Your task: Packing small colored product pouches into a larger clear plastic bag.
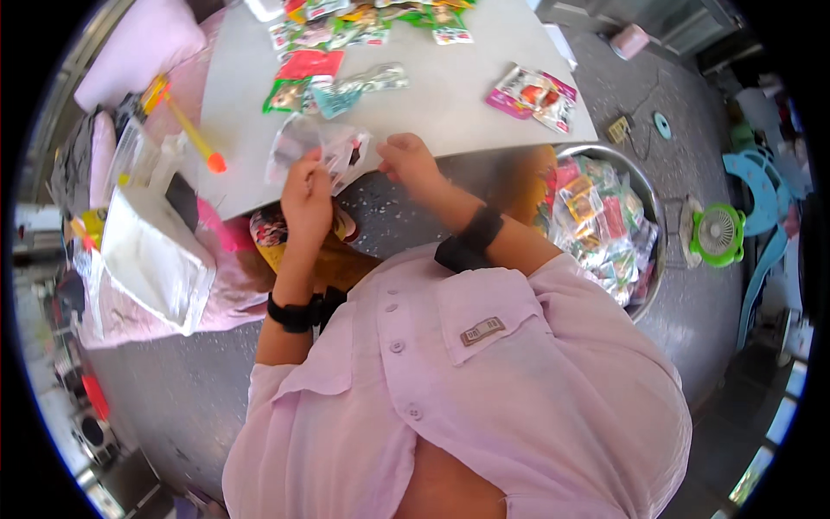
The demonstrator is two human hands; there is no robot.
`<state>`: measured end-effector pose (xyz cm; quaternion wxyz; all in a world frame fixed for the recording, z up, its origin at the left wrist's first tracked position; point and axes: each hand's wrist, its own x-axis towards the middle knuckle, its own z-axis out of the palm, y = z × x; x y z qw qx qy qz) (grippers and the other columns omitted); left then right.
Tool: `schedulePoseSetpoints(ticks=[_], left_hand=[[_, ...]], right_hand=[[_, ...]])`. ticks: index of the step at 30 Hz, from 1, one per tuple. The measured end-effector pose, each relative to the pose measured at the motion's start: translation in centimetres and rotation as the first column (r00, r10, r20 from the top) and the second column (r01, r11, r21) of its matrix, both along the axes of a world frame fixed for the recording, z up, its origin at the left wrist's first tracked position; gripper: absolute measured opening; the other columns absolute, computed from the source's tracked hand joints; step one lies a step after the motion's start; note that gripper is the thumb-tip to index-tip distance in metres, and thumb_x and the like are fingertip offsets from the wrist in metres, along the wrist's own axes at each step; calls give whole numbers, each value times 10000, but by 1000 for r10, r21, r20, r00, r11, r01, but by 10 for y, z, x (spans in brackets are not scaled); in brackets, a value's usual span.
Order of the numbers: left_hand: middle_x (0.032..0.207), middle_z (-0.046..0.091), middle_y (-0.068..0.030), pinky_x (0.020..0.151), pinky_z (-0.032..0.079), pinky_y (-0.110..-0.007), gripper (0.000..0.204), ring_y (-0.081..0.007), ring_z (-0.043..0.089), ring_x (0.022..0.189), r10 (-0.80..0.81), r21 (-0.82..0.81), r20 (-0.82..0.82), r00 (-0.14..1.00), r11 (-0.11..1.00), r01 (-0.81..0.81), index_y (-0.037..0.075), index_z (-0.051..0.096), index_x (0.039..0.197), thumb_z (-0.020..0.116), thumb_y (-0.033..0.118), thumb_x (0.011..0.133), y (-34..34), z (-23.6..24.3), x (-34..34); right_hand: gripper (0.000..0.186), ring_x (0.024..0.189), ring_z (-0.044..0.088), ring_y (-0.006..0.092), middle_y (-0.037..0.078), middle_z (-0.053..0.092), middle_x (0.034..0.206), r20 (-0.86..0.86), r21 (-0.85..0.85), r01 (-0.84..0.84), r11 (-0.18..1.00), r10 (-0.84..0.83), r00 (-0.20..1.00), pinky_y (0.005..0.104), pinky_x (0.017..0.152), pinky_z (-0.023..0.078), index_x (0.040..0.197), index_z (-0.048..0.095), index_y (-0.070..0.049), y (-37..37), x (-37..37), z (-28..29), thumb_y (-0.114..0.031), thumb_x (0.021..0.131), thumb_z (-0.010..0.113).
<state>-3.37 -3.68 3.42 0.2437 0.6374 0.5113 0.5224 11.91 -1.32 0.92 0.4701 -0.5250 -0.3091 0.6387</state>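
Over the table's near edge, a clear plastic bag (344, 149) with something small and dark inside hangs from my left hand (309, 197). The fingers of that hand are closed on the bag's near side. Just right of the bag, my right hand (410, 163) is closed in a pinch, a small gap away from it. Whatever its fingertips hold, if anything, is too small to make out. Beyond the bag lie a red and green snack packet (303, 80) and a pale blue-green packet (339, 99). Two purple and white packets (532, 93) rest at the table's right.
More colourful packets (363, 26) lie along the white table's (432, 95) far side. A large metal basin (654, 199) full of packets stands at my right, by a green fan (718, 234). At left are a white foam box (156, 259) and a yellow stick with orange tip (192, 130).
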Motion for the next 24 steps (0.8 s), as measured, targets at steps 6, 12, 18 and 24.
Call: schedulePoseSetpoints(ticks=[6, 12, 18, 24], left_hand=[[934, 500, -89, 663, 366, -199, 83, -81, 438, 751, -114, -340, 430, 896, 898, 277, -15, 466, 773, 406, 42, 768, -6, 47, 20], [805, 480, -101, 636, 367, -272, 36, -195, 456, 710, -448, -77, -273, 851, 892, 445, 6, 444, 688, 447, 28, 716, -16, 45, 52], [789, 444, -118, 683, 346, -337, 54, -266, 428, 751, -346, 149, -602, 720, 837, 526, 13, 452, 665, 488, 42, 638, -22, 39, 88], [847, 454, -128, 717, 338, -371, 115, -291, 427, 816, -394, 153, -705, 590, 728, 669, 6, 480, 718, 515, 76, 633, -26, 40, 107]], right_hand=[[416, 733, 487, 126, 33, 491, 883, -404, 112, -375, 920, 387, 829, 275, 611, 404, 988, 410, -64, -20, 26, 23, -340, 705, 542], [340, 826, 496, 154, 61, 494, 903, -536, 214, -367, 905, 423, 731, 297, 669, 432, 980, 418, -57, -27, 36, 39, -292, 749, 500], [286, 770, 516, 168, 82, 512, 831, -678, 75, -299, 951, 269, 684, 299, 647, 438, 875, 467, 1, -30, 54, 31, -247, 742, 514], [212, 588, 515, 160, 86, 509, 700, -554, -9, -132, 991, 105, 826, 265, 458, 425, 843, 470, 39, -41, 78, 31, -125, 708, 481]])
